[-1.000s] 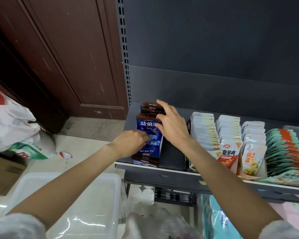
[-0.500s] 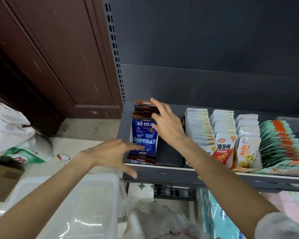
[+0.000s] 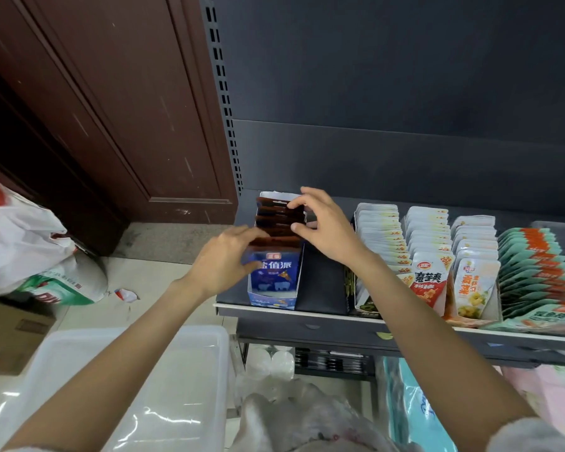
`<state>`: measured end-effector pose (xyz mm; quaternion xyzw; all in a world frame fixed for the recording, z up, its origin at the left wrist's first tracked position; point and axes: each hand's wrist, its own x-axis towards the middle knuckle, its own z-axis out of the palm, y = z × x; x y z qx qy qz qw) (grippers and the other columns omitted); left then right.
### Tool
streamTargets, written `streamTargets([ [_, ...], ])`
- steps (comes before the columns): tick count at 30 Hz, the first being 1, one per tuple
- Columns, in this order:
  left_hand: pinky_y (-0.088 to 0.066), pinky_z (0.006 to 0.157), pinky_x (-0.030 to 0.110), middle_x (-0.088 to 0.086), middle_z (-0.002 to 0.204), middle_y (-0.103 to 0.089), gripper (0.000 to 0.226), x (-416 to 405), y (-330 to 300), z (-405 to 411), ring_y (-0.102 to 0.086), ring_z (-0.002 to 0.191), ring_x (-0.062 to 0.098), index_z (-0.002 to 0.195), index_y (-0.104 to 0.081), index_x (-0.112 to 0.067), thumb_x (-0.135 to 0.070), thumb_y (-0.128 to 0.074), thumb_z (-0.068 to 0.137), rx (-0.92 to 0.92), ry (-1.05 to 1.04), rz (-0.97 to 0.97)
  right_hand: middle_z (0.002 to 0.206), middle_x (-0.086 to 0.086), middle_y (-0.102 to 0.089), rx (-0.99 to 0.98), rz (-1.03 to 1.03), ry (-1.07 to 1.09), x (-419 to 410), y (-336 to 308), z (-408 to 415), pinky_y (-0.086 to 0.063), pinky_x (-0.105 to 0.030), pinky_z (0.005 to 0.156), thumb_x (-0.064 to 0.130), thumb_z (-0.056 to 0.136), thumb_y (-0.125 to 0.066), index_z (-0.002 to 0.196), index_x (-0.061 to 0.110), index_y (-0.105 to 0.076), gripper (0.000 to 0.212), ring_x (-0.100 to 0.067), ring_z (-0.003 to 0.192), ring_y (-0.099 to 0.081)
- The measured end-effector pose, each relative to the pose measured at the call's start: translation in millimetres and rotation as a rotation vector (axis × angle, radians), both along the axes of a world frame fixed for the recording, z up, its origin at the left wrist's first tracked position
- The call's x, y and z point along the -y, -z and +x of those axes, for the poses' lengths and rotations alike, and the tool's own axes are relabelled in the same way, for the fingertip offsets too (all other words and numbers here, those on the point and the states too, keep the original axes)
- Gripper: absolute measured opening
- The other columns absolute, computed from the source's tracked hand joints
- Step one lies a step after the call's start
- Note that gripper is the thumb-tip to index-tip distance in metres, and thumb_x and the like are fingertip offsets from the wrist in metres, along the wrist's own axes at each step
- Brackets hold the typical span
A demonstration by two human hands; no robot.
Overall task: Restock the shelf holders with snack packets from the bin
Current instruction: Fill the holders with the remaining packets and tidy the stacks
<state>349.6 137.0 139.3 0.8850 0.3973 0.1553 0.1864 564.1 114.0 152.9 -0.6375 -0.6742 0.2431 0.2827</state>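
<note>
A row of blue snack packets (image 3: pixel 276 272) with brown tops stands in a blue card holder (image 3: pixel 271 300) at the left end of the dark shelf (image 3: pixel 326 316). My left hand (image 3: pixel 222 264) pinches the front packets, thumb on the blue face and fingers over the brown tops. My right hand (image 3: pixel 328 228) reaches in from the right and grips the packets farther back between thumb and forefinger. The translucent white bin (image 3: pixel 189 357) sits on the floor below left; no packets show in it.
Right of the blue holder, past a bare gap, stand rows of white packets (image 3: pixel 377 236), more white packets (image 3: pixel 429 252) and green-orange packets (image 3: pixel 535 265). A brown door (image 3: pixel 111 109) and a white bag (image 3: pixel 20 243) lie to the left. Plastic-wrapped goods sit under the shelf.
My left hand, which had drawn back open toward the bin, has returned to the front packets. My right hand has shifted toward the rear of the row and closed on the packets.
</note>
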Motion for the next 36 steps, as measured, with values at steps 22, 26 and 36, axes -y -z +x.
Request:
streamTargets([
  [22, -0.046, 0.102, 0.040, -0.015, 0.134, -0.045, 0.051, 36.0, 34.0, 43.0, -0.049, 0.126, 0.013, 0.143, -0.021, -0.039, -0.017, -0.040, 0.101, 0.861, -0.413, -0.700, 0.141, -0.007, -0.030, -0.186, -0.068, 0.339, 43.8, 32.7, -53.7, -0.037, -0.017, 0.103, 0.023, 0.100, -0.043, 0.151, 0.017, -0.016, 0.058, -0.010, 0.123, -0.038],
  [26, -0.048, 0.081, 0.012, -0.029, 0.122, -0.047, 0.048, 23.9, 20.3, 48.3, -0.055, 0.104, -0.015, 0.146, -0.025, -0.030, -0.024, -0.039, 0.101, 0.916, -0.476, -0.650, 0.132, -0.007, -0.037, -0.197, 0.042, 0.350, 36.9, 18.3, -50.5, -0.038, 0.000, 0.082, 0.017, 0.098, -0.048, 0.150, 0.017, -0.022, 0.058, -0.006, 0.108, -0.047],
  [36, -0.043, 0.069, 0.009, -0.001, 0.139, -0.049, 0.052, -7.8, 25.4, 59.8, -0.056, 0.093, -0.001, 0.149, -0.026, -0.029, -0.041, -0.038, 0.100, 0.739, -0.562, -0.672, 0.150, -0.005, -0.026, -0.092, 0.056, 0.306, 24.5, 18.1, -39.1, -0.033, -0.029, 0.110, 0.012, 0.093, -0.055, 0.147, 0.016, -0.028, 0.061, -0.018, 0.136, -0.030],
])
